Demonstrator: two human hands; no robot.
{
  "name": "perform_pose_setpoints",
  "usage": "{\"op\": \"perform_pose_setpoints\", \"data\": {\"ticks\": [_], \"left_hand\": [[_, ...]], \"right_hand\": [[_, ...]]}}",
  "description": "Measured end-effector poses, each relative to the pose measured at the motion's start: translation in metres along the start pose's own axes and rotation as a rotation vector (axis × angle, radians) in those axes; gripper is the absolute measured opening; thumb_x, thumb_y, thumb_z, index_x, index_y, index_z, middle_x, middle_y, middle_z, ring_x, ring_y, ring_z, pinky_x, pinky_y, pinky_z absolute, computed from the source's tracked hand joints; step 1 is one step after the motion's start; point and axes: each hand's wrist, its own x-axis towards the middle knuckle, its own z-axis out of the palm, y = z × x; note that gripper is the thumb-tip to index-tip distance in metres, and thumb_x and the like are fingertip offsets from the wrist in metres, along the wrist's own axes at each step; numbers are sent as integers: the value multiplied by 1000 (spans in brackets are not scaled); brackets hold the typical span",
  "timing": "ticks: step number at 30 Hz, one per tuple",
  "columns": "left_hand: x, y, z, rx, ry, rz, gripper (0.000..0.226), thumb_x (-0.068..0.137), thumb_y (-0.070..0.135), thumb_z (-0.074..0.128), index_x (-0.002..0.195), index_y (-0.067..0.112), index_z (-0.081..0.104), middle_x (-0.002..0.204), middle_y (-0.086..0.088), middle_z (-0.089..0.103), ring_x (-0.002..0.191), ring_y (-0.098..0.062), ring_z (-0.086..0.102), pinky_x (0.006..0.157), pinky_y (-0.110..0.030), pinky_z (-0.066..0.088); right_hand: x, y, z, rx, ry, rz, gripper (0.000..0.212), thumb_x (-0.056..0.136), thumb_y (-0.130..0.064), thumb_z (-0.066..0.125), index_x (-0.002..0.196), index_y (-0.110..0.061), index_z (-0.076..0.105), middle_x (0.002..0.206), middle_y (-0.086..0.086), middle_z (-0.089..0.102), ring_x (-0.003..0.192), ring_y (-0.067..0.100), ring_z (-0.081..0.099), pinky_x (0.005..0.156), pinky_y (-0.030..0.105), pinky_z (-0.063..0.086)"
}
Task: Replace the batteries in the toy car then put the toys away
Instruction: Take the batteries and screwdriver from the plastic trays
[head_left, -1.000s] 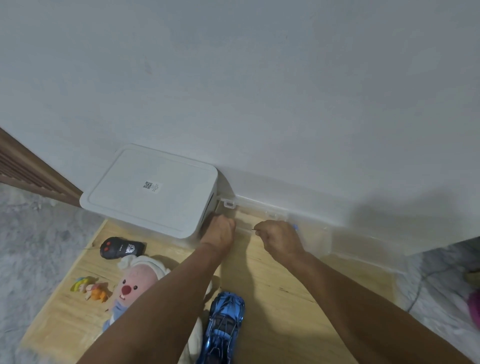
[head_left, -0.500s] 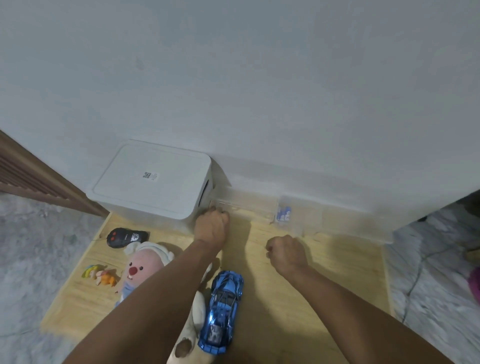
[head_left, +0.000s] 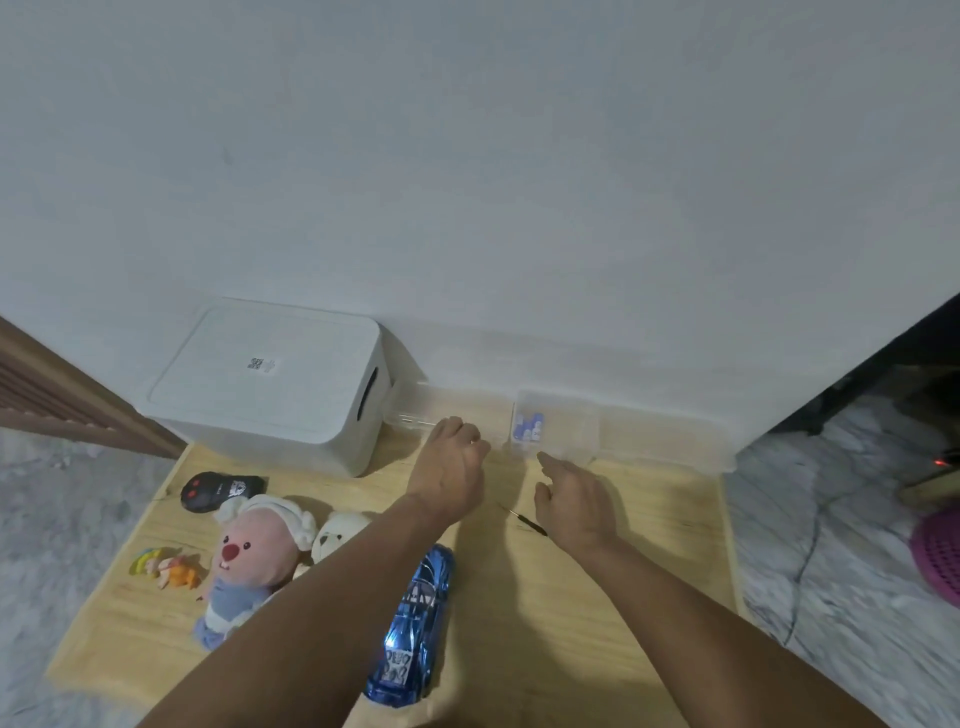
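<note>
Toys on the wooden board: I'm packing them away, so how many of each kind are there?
Shiny blue toy car: 1
Black remote controller: 1
Plush toys, pink-faced and white: 2
Small colourful figurines: 2, though blurred
Total: 6

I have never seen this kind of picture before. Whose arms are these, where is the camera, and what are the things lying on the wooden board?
There is no machine here. A person wears a camera on the head, looking forward and down, so you see that person's own two bare arms. The left hand rests on a clear plastic box; the right hand reaches with open fingers toward a clear box of blue batteries. Neither hand has a thing in its grip. On the wooden board lie a blue toy car, a small screwdriver, a pink plush toy, a black remote control, small colourful figures and a white lidded storage box.
</note>
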Motion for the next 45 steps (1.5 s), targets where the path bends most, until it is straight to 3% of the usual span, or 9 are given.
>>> {"op": "perform_pose_setpoints", "data": {"ticks": [4, 7, 9, 13, 18, 25, 34, 41, 45], "left_hand": [[10, 10, 5, -21, 5, 44, 29, 58, 1, 60, 84, 7, 72, 87, -9, 67, 84, -30, 59, 86, -38, 49], [16, 16, 10, -46, 23, 72, 38, 62, 2, 57, 97, 6, 70, 95, -10, 67, 91, -32, 60, 93, -42, 48], [21, 20, 11, -64, 8, 83, 48, 68, 3, 51, 114, 7, 65, 111, -11, 65, 105, -31, 57, 103, -45, 41], [28, 26, 7, -28, -120, 54, 66, 85, 7, 44, 148, 12, 28, 139, -3, 45, 134, -22, 34, 119, -42, 13], [40, 24, 5, -32, -146, 13, 79, 87, 10, 43, 153, 13, 0, 130, -2, 54, 130, -22, 38, 119, -38, 16], [52, 9, 18, -34, -91, 54, 70, 94, 14, 45, 153, 13, 8, 110, -3, 65, 109, -22, 50, 108, -31, 30], [68, 6, 24, -169, -57, 33, 68, 87, 14, 62, 147, 13, 32, 93, -2, 70, 92, -20, 55, 87, -25, 42], [74, 3, 16, -255, -69, -9, 70, 89, 25, 64, 149, 20, 28, 101, -2, 68, 95, -19, 52, 80, -24, 40], [76, 2, 9, -294, -90, -34, 76, 89, 27, 65, 151, 25, 21, 106, -1, 66, 98, -19, 53, 80, -25, 40]], "right_hand": [[2, 0, -11, 42, 129, -75, 50, 87, -9, 51, 136, -18, 51, 124, 3, 60, 102, 31, 61, 79, 38, 51], [12, 2, -17, 63, 225, -162, 45, 78, 1, 56, 122, -8, 62, 114, 8, 65, 104, 32, 61, 80, 39, 53], [18, 3, -21, 53, 253, -201, 43, 73, 1, 54, 115, -5, 65, 105, 10, 68, 98, 33, 63, 79, 40, 54], [30, 3, -28, 33, 209, -183, 44, 76, 2, 49, 117, -6, 64, 106, 11, 68, 102, 32, 61, 83, 40, 52], [48, 5, -32, -5, 71, -124, 40, 89, 0, 44, 127, -9, 55, 119, 10, 60, 115, 28, 52, 90, 38, 46], [75, 3, -29, -20, -94, -12, 32, 98, -14, 41, 119, -10, 64, 108, 17, 65, 102, 32, 60, 77, 33, 47], [102, -6, -26, 21, -166, 114, 18, 91, -19, 49, 101, -17, 64, 101, 7, 67, 97, 29, 61, 67, 28, 40], [110, -13, -17, 13, -217, 172, 16, 84, -28, 65, 94, -16, 61, 96, 5, 65, 92, 28, 62, 66, 29, 43], [111, -15, -15, -11, -191, 170, 12, 82, -20, 68, 93, -19, 64, 96, 3, 67, 88, 25, 63, 68, 30, 50]]}}
